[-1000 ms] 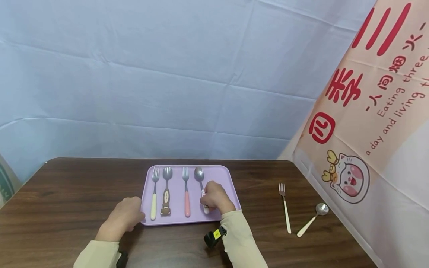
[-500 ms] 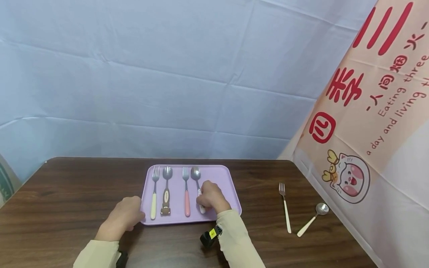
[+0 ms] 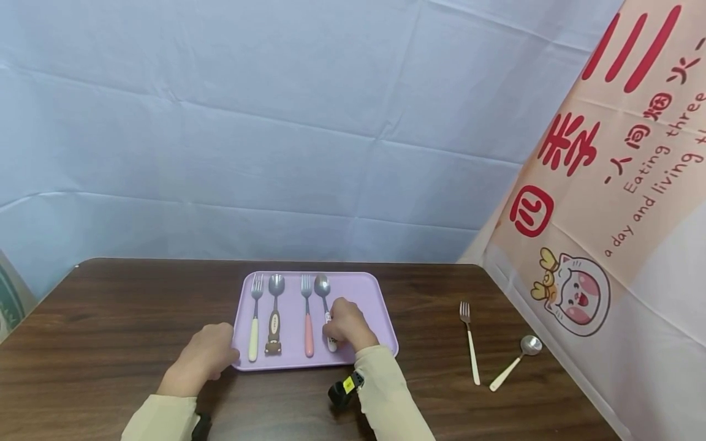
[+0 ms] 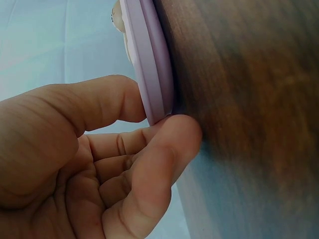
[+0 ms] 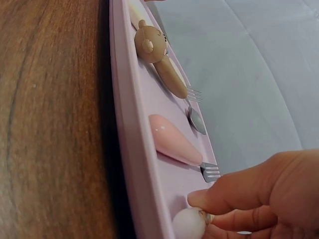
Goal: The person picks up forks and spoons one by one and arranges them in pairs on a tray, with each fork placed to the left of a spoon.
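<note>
A lilac tray (image 3: 371, 295) lies on the table, its near left corner gripped by my left hand (image 3: 201, 356). In the left wrist view the thumb is on the inner side of the tray rim (image 4: 152, 74), with a finger against its underside. My right hand (image 3: 350, 326) pinches the white patterned handle of a spoon (image 3: 322, 285) lying on the tray; the right wrist view shows its rounded white end (image 5: 189, 223). To the left of that spoon are a pink-handled fork (image 3: 308, 335), a brown bear-handled spoon (image 3: 273, 327) and a pale yellow-handled fork (image 3: 253, 337).
On the dark wooden table (image 3: 138, 306), right of the tray, lie a white-handled fork (image 3: 471, 349) and a white-handled spoon (image 3: 513, 364). A pale blue cloth (image 3: 248, 153) hangs behind the table, and a printed cloth (image 3: 595, 245) borders its right side.
My right hand has shifted the patterned-handled spoon slightly left, closer to the pink-handled fork, and then held still. My left hand has stayed at the tray corner.
</note>
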Demonstrator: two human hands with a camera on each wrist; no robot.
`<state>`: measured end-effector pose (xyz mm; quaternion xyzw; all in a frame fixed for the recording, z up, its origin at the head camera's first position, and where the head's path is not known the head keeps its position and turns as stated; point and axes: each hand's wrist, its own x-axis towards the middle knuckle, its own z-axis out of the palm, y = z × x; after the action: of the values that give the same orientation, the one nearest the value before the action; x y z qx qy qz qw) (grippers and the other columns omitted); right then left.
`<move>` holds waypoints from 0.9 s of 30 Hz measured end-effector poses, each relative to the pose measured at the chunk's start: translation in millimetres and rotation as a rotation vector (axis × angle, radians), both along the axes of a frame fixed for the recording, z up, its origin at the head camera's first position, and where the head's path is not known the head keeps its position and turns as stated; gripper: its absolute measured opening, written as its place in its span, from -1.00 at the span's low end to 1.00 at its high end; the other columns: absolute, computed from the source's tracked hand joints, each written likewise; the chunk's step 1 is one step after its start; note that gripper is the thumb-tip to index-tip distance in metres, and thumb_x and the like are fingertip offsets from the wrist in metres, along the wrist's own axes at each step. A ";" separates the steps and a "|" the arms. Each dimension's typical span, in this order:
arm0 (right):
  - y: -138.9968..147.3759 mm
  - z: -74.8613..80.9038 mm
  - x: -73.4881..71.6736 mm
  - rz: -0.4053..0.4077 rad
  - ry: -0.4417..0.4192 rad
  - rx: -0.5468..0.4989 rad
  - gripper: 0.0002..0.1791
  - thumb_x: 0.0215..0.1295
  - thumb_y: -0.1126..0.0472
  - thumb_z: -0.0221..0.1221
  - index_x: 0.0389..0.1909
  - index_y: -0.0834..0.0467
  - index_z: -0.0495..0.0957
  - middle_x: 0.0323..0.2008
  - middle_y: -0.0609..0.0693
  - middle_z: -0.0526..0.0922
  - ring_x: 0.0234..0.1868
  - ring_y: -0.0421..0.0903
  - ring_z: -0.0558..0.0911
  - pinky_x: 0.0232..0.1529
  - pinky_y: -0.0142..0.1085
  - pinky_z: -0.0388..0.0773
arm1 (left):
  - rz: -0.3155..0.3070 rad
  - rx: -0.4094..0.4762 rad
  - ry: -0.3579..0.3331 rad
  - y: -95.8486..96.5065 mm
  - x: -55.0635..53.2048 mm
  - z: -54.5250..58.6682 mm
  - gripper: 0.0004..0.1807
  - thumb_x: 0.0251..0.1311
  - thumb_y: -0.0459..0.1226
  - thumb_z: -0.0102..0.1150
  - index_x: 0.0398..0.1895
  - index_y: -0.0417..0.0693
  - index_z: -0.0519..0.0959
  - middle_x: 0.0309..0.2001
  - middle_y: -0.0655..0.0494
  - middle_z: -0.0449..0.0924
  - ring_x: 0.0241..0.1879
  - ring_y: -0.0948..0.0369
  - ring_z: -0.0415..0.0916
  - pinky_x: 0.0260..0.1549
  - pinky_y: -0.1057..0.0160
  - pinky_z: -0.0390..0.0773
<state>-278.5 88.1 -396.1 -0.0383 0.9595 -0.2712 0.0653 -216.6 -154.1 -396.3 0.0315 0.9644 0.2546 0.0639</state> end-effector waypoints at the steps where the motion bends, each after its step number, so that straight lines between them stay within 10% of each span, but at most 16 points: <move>1: -0.1 0.0 -0.2 -0.001 0.000 0.000 -0.83 -0.13 0.42 0.22 -0.66 0.23 0.39 -0.69 0.05 0.44 -0.69 -0.11 0.44 -0.68 -0.32 0.39 | 0.000 -0.001 0.000 0.0 0.0 0.0 -0.94 -0.07 -0.46 0.07 -0.58 -0.28 0.40 -0.67 -0.03 0.34 -0.78 0.18 0.39 -0.77 0.28 0.39; 27: -1.0 -0.6 2.0 -0.017 0.027 -0.006 -0.74 -0.20 0.38 0.30 -0.74 0.19 0.36 -0.75 0.00 0.40 -0.73 -0.15 0.38 -0.72 -0.36 0.31 | 0.002 -0.012 0.021 0.3 -1.0 -1.9 -0.94 -0.09 -0.45 0.08 -0.58 -0.28 0.41 -0.67 -0.02 0.34 -0.79 0.20 0.40 -0.79 0.29 0.39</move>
<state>-276.5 87.1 -396.8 -0.0340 0.9598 -0.2741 0.0502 -217.6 -153.9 -398.2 0.0327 0.9665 0.2488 0.0536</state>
